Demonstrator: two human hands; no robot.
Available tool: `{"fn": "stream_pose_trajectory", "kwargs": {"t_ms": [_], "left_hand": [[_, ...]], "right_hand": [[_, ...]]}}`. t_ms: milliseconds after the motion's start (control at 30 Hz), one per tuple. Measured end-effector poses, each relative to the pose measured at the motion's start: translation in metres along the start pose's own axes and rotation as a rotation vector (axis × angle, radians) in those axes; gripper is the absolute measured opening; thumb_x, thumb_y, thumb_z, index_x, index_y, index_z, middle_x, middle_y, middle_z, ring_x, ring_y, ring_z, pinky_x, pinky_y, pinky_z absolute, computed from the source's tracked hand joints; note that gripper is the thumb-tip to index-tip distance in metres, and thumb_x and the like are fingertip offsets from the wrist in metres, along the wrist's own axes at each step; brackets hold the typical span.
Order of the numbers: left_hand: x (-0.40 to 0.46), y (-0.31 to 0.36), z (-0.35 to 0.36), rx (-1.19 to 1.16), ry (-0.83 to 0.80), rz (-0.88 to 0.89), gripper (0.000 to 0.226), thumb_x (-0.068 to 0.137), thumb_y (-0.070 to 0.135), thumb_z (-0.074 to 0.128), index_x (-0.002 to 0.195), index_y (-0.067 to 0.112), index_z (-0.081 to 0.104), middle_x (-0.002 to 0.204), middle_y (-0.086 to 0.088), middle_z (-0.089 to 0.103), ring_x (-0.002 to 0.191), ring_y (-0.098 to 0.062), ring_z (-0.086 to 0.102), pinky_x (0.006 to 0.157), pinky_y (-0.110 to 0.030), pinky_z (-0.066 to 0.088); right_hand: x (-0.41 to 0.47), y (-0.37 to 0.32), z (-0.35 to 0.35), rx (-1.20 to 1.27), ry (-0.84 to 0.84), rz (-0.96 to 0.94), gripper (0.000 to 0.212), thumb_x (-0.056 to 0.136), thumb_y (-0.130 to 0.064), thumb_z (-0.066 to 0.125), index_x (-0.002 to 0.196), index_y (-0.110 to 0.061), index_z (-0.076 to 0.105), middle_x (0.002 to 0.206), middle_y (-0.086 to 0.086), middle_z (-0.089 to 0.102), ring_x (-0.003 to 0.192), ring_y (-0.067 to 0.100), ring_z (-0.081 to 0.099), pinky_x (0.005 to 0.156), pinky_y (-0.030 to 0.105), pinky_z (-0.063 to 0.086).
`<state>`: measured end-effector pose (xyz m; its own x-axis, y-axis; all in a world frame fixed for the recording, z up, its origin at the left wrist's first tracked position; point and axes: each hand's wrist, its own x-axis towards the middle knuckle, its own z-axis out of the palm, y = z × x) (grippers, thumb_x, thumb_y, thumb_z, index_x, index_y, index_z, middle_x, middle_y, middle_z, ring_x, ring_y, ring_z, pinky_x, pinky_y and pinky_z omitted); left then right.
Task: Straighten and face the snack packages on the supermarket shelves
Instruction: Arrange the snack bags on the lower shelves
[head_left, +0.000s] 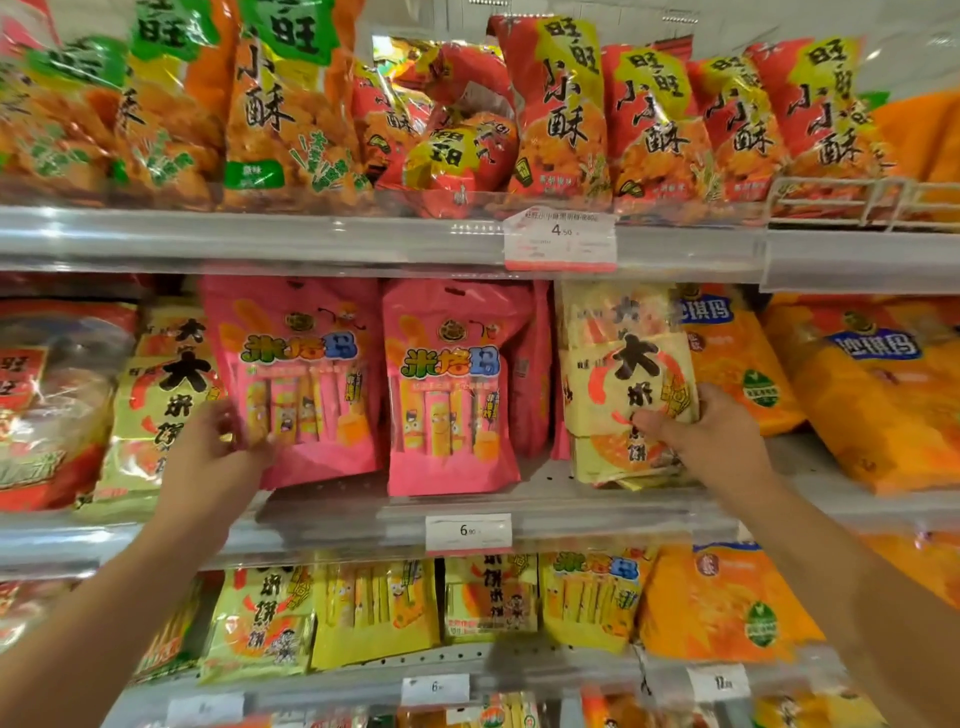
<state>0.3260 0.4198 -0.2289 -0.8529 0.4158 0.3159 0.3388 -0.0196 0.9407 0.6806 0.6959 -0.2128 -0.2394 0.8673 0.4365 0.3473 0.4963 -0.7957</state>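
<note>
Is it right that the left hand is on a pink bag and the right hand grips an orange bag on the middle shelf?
Not quite. In the head view the right hand grips a pale yellow bag, not an orange one. The left hand is on a pink bag, middle shelf.

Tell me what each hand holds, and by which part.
Right hand: grips the yellow pack at its lower right edge, thumb on the front. Left hand: fingers at the lower left corner of the pink pack; blurred, so the grip cannot be told.

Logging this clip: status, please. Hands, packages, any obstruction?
Left hand grips left pink package, blurred. Right hand grips pale yellow package, tilted. Second pink package upright between them. Nothing blocking.
</note>
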Motion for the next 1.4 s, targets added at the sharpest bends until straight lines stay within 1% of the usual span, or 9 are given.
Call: {"fn": "stream_pose_trajectory", "kwargs": {"t_ms": [100,300,433,633,833,933,1033,1233,1400], "left_hand": [[0.003,0.008,-0.01,-0.02,0.022,0.048,0.037,0.087,0.009,0.069,0.119,0.019,0.054,0.097,0.003,0.065,0.076,-0.008,0.065,0.052,-0.017,0.051],[0.002,0.009,-0.033,-0.139,-0.054,0.06,0.032,0.087,0.002,0.068,0.101,0.03,0.062,0.101,0.0,0.066,0.087,-0.02,0.066,0.077,-0.039,0.054],[0.001,0.003,-0.062,-0.195,-0.134,0.059,0.031,0.087,0.001,0.066,0.11,0.022,0.062,0.103,-0.003,0.066,0.085,-0.018,0.066,0.067,-0.027,0.053],[0.011,-0.007,-0.118,-0.256,-0.226,0.008,0.04,0.088,0.001,0.066,0.124,0.015,0.056,0.113,-0.014,0.065,0.093,-0.031,0.069,0.073,-0.033,0.055],[0.021,-0.025,-0.181,-0.2,-0.215,0.035,0.036,0.084,0.0,0.069,0.115,0.017,0.06,0.103,-0.009,0.068,0.078,-0.019,0.071,0.06,-0.023,0.056],[0.023,-0.031,-0.206,-0.198,-0.191,0.012,0.034,0.084,0.004,0.071,0.109,0.025,0.061,0.103,-0.003,0.069,0.088,-0.024,0.07,0.073,-0.036,0.056],[0.024,-0.034,-0.225,-0.233,-0.176,-0.02,0.038,0.084,0.001,0.069,0.101,0.033,0.062,0.1,-0.003,0.07,0.078,-0.018,0.073,0.061,-0.024,0.055],[0.022,-0.036,-0.242,-0.265,-0.161,-0.058,0.04,0.087,-0.001,0.066,0.117,0.023,0.059,0.1,-0.005,0.07,0.075,-0.019,0.072,0.056,-0.024,0.055],[0.024,-0.032,-0.24,-0.26,-0.152,-0.026,0.036,0.088,0.002,0.066,0.112,0.027,0.058,0.097,0.001,0.069,0.073,-0.011,0.071,0.053,-0.018,0.053]], "right_hand": [[-0.006,-0.014,-0.006,0.044,-0.006,0.001,0.031,0.07,-0.049,0.08,0.09,-0.029,0.065,0.081,-0.01,0.072,0.072,0.011,0.068,0.06,0.031,0.054],[-0.056,-0.046,0.012,0.167,0.008,0.065,0.046,0.059,-0.061,0.073,0.084,-0.023,0.069,0.069,-0.002,0.074,0.06,0.01,0.069,0.05,0.024,0.051],[-0.099,-0.072,0.029,0.244,0.032,0.083,0.046,0.061,-0.057,0.078,0.089,-0.022,0.069,0.079,0.0,0.075,0.075,0.026,0.072,0.072,0.052,0.058],[-0.163,-0.126,0.067,0.201,-0.054,0.089,0.031,0.073,-0.054,0.076,0.089,-0.028,0.069,0.081,-0.015,0.074,0.074,0.001,0.069,0.066,0.032,0.049],[-0.182,-0.174,0.15,0.375,-0.12,0.158,0.026,0.073,-0.031,0.082,0.095,-0.024,0.07,0.089,-0.01,0.076,0.083,0.008,0.072,0.07,0.029,0.051],[-0.174,-0.193,0.195,0.364,-0.103,0.17,0.026,0.072,-0.032,0.084,0.093,-0.025,0.069,0.085,-0.013,0.075,0.079,0.006,0.072,0.071,0.029,0.053],[-0.154,-0.205,0.23,0.244,-0.043,0.187,0.028,0.071,-0.04,0.083,0.085,-0.025,0.064,0.08,-0.011,0.072,0.08,0.014,0.069,0.073,0.032,0.053],[-0.118,-0.212,0.268,0.001,0.079,0.271,0.08,0.077,-0.048,0.076,0.136,-0.003,0.047,0.132,0.014,0.057,0.117,0.034,0.056,0.081,0.031,0.042],[-0.101,-0.202,0.285,-0.067,-0.048,0.318,0.077,0.083,-0.042,0.072,0.14,0.0,0.041,0.135,0.018,0.055,0.116,0.036,0.056,0.085,0.037,0.049]]}}
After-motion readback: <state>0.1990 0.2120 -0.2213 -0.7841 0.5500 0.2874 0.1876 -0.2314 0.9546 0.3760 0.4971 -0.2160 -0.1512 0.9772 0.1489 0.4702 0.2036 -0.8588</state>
